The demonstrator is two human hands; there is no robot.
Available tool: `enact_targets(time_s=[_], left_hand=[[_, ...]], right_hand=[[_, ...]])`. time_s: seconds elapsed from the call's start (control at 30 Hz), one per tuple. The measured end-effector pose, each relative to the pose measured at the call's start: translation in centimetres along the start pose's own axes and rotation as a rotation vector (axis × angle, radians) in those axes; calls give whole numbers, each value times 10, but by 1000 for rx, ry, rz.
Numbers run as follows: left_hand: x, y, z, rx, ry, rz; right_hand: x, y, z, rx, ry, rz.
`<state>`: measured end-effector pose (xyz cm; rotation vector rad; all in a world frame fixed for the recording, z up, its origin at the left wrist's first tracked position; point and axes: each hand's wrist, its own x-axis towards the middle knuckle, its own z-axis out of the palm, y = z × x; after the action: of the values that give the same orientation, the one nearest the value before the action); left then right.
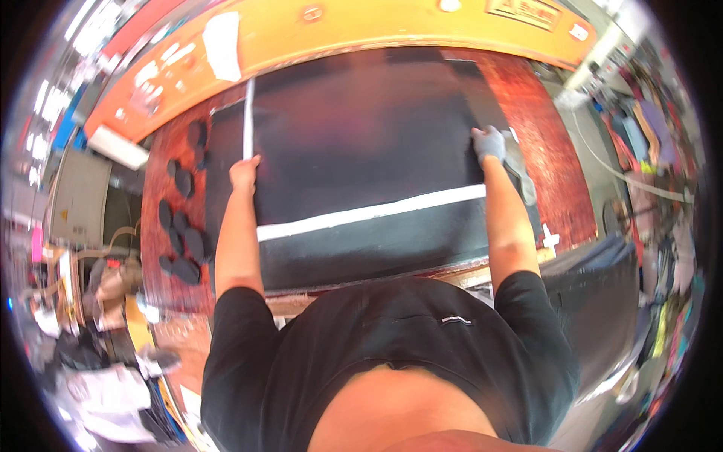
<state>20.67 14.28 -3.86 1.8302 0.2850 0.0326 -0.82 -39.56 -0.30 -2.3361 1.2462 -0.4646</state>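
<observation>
A large black sheet (361, 135) lies in front of me on further dark material (376, 241). White strips (369, 213) show along its near edge and its left edge. My bare left hand (243, 174) is closed on the sheet's left edge, thumb on top. At the right edge, my right hand (489, 144), in a grey glove, has its fingers curled round the sheet's side. A grey flat piece (523, 177) lies just beyond the right hand, partly hidden by the forearm.
Several black sole-shaped pieces (183, 183) lie left on the reddish-brown board (553, 151). An orange machine beam (361, 24), with a white paper (222, 47) on it, spans the far side. Dark sheets (595, 294) hang at the near right. Stacked coloured material (648, 128) stands far right.
</observation>
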Motion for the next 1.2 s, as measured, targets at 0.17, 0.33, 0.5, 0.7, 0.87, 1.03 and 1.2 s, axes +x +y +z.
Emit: enact_targets(time_s=[0.17,0.33,0.5,0.7,0.87,1.03,1.2], left_hand=[[4,-5,2,86,37,-40],[0,0,6,129,49,-61],[-7,2,8,398,120,87],[-11,4,2,200,-15,33],[-10,7,0,318,-22,89],[-40,17,-25,120,-330,-29],[-117,9,-60,175,-439,-220]], right_hand=[[8,13,14,37,86,-39],[16,25,24,63,116,-62],[26,30,25,35,59,-33],[29,22,14,-167,7,-154],[19,17,11,-151,77,-242],[24,18,10,-123,14,-152],[20,17,13,-151,22,-87]])
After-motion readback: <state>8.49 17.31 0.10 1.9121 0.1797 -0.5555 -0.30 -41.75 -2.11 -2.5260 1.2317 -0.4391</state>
